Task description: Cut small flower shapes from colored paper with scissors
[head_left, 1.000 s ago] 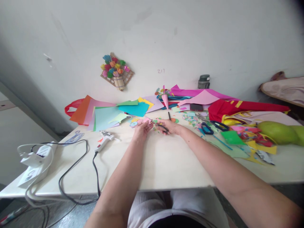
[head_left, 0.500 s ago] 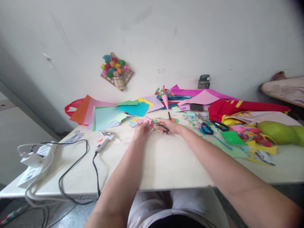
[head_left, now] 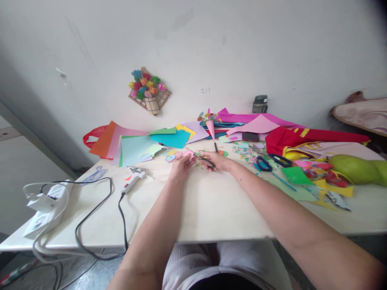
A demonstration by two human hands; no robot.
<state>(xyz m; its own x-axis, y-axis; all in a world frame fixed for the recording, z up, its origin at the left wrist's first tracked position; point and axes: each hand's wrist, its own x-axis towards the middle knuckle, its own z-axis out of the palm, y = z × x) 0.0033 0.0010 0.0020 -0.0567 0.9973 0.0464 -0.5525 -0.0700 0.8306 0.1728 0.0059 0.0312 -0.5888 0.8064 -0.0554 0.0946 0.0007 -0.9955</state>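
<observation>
My left hand [head_left: 181, 166] is closed on a small piece of pink paper [head_left: 188, 154] above the middle of the table. In my right hand [head_left: 220, 162] is a pair of scissors [head_left: 208, 162] with dark handles, its blades pointing left at the pink paper. Whether the blades touch the paper is too small to tell. Small coloured paper cuttings [head_left: 172, 156] lie around and behind both hands. Just past my right hand are a black pen-like stick [head_left: 215, 147] and an orange paper circle [head_left: 221, 152].
A glue gun [head_left: 133, 181] with a black cord lies left, near a white power strip [head_left: 48, 209]. Coloured paper sheets [head_left: 137, 147] line the back. A pink paper cone [head_left: 211, 129] stands there. Right are blue-handled scissors [head_left: 263, 164], paper scraps, a phone [head_left: 250, 137] and green fruit [head_left: 352, 168].
The pink paper has tilted slightly between my left fingers. Both hands stay in nearly the same place, and the things on the table have not moved.
</observation>
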